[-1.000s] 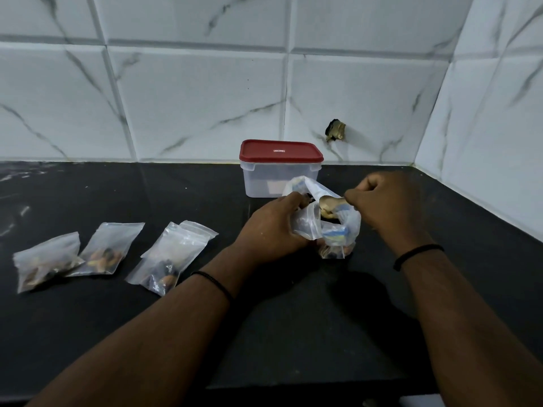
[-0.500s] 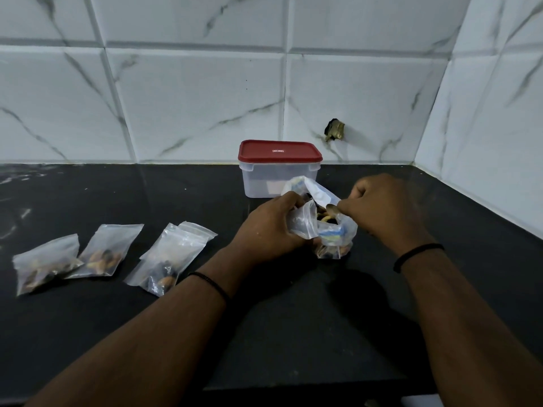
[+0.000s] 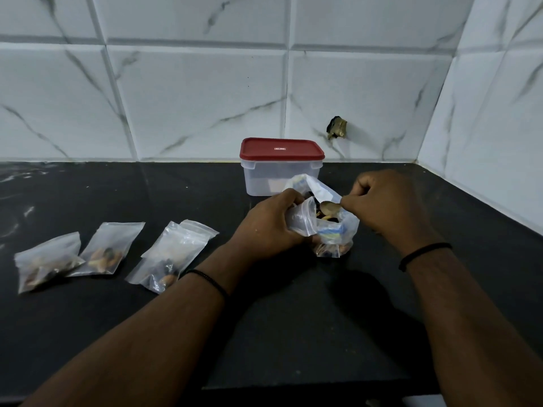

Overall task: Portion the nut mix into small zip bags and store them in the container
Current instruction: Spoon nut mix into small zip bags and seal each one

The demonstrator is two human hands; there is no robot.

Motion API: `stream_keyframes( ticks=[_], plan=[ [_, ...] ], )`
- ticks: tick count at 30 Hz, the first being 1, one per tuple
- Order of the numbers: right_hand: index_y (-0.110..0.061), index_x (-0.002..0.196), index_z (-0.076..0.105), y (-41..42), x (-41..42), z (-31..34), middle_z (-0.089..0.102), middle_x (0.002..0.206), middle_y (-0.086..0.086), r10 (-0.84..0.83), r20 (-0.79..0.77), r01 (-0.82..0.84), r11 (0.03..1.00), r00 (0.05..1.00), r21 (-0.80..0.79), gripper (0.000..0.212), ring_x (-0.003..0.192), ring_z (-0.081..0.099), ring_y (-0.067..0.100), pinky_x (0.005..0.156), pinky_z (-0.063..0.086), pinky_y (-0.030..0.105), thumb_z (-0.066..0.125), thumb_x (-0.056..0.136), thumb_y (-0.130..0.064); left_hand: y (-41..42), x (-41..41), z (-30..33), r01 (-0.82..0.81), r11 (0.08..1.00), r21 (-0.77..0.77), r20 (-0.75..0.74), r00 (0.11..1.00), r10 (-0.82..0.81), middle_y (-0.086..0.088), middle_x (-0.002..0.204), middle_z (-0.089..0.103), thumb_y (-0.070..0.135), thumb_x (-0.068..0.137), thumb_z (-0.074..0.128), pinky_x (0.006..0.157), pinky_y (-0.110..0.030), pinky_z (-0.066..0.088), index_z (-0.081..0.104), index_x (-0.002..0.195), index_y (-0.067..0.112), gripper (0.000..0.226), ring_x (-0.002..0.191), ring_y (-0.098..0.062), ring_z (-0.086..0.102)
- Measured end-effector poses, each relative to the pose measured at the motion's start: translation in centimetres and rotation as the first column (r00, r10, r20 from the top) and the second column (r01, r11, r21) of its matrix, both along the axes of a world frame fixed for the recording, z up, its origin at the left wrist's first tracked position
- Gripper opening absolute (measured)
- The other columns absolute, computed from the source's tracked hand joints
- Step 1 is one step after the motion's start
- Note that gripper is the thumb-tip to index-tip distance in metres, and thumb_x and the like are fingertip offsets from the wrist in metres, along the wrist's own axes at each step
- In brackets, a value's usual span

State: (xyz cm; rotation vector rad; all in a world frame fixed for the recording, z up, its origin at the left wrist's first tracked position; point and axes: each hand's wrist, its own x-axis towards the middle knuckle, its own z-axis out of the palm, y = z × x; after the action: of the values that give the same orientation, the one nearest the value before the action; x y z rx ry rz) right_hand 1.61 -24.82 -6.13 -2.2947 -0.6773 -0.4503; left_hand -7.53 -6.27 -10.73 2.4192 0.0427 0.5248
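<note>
We see two hands over the black bench (image 3: 293, 333). The left hand (image 3: 266, 227) grips one small zip bag (image 3: 302, 220) by its open mouth, fingers curled round the plastic. The right hand (image 3: 385, 205) pinches one spoon (image 3: 329, 206) that carries nuts over that mouth. Just behind is the big nut mix bag (image 3: 335, 233), standing on the bench. One container (image 3: 280, 174) with a red lid (image 3: 281, 148) on it stands behind the hands, near the tiled wall (image 3: 205, 98). At the left lie three filled small bags (image 3: 173, 255), well apart from the container.
</note>
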Motion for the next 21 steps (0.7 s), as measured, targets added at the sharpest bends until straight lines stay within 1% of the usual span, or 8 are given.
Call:
stream_keyframes(
  ticks=[2,4,7,10,13,15,18,21],
  plan=[
    [-0.014,0.055,0.060,-0.2,0.1,0.1,0.058,0.049,0.001,0.017,-0.048,-0.017,1.000,0.999,0.005,0.024,0.041,0.050,0.015,0.045,0.045,0.027,0.076,0.071,-0.018,0.0,-0.1,0.0,0.000,1.000,-0.005,-0.002,1.000,0.000,0.012,0.119,0.063,0.049,0.069,0.086,0.093,-0.034,0.056,0.052,0.125,0.032,0.068,0.104,-0.005,0.061],
    [-0.011,0.055,0.061,-0.4,0.2,0.3,0.060,0.051,0.005,0.052,-0.097,-0.050,0.998,0.994,0.028,0.022,0.041,0.050,0.014,0.044,0.041,0.024,0.075,0.070,-0.015,0.1,-0.1,0.0,-0.007,1.000,-0.014,-0.004,1.000,0.007,0.012,0.119,0.063,0.049,0.068,0.086,0.094,-0.035,0.056,0.052,0.125,0.033,0.068,0.104,-0.005,0.061],
    [-0.010,0.054,0.062,-0.8,0.2,0.7,0.063,0.055,0.009,0.102,-0.133,-0.096,0.994,0.986,0.048,0.019,0.047,0.053,0.015,0.046,0.043,0.024,0.074,0.069,-0.010,0.2,-0.1,0.1,-0.012,1.000,-0.029,-0.013,1.000,0.011,0.012,0.121,0.063,0.050,0.068,0.086,0.095,-0.036,0.055,0.051,0.124,0.035,0.068,0.107,-0.006,0.061],
    [-0.010,0.053,0.061,-0.9,0.2,0.7,0.060,0.052,0.005,0.137,-0.144,-0.133,0.990,0.980,0.037,0.020,0.048,0.051,0.014,0.048,0.043,0.024,0.074,0.068,-0.009,0.4,-0.2,0.1,-0.008,0.999,-0.052,-0.020,1.000,0.007,0.012,0.124,0.062,0.049,0.068,0.087,0.097,-0.036,0.055,0.051,0.124,0.036,0.068,0.109,-0.007,0.061],
    [-0.011,0.052,0.060,-0.6,0.3,0.5,0.057,0.048,-0.001,0.135,-0.159,-0.125,0.990,0.978,0.070,0.020,0.045,0.047,0.009,0.048,0.040,0.023,0.073,0.067,-0.009,0.4,-0.3,0.2,0.002,0.998,-0.060,-0.022,1.000,-0.003,0.013,0.123,0.063,0.049,0.068,0.086,0.096,-0.037,0.055,0.051,0.122,0.037,0.066,0.108,-0.007,0.061],
    [-0.010,0.052,0.061,-0.3,0.2,0.4,0.058,0.048,0.002,0.134,-0.244,-0.103,0.986,0.960,0.133,0.019,0.042,0.045,0.009,0.047,0.040,0.021,0.071,0.067,-0.007,0.3,-0.4,0.3,0.008,0.998,-0.062,-0.025,1.000,-0.010,0.013,0.121,0.063,0.048,0.069,0.086,0.095,-0.035,0.055,0.051,0.121,0.036,0.064,0.106,-0.007,0.061],
    [-0.003,0.060,0.063,0.3,-0.1,0.2,0.054,0.050,0.007,0.176,-0.427,-0.067,0.964,0.887,0.256,0.012,0.033,0.036,0.006,0.035,0.029,0.014,0.067,0.071,-0.002,0.3,-0.6,0.5,0.016,0.998,-0.063,-0.009,1.000,-0.017,0.016,0.113,0.061,0.046,0.069,0.086,0.092,-0.030,0.055,0.050,0.118,0.037,0.062,0.101,-0.003,0.060],
    [-0.006,0.062,0.059,0.3,0.1,-0.1,0.051,0.053,0.005,0.210,-0.553,0.001,0.934,0.806,0.357,0.013,0.037,0.030,0.011,0.035,0.021,0.014,0.065,0.072,-0.004,0.1,-0.7,0.6,0.014,0.997,-0.070,-0.013,1.000,-0.015,0.019,0.112,0.057,0.045,0.069,0.087,0.090,-0.024,0.052,0.048,0.117,0.039,0.062,0.098,0.001,0.058]
  ],
)
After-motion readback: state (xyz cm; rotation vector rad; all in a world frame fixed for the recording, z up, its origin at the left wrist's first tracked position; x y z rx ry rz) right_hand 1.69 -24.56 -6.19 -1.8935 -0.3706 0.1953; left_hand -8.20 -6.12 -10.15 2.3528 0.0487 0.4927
